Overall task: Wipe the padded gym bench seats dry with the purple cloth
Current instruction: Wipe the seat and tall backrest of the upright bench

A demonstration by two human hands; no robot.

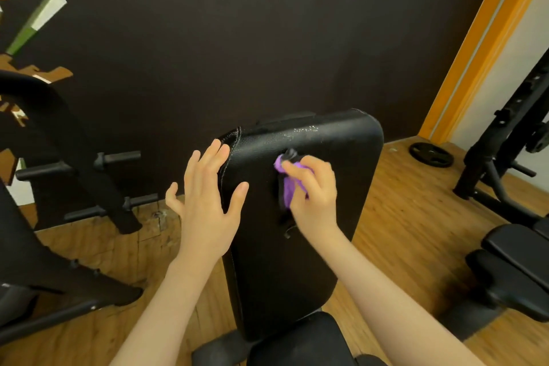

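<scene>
Nearest me, my left hand (pixel 205 202) lies spread at the long black padded bench back (pixel 300 246)'s left edge. Beyond, my right hand (pixel 312 190) bunches the small soft purple cloth (pixel 287 187) against the slick vinyl; limp and light, best gripped wadded. Droplets glisten near the top.

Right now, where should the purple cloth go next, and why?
Probably slide the right hand and its purple cloth up the bench pad toward the shiny speckles near the top edge; they look like leftover wet, though that's uncertain.
</scene>
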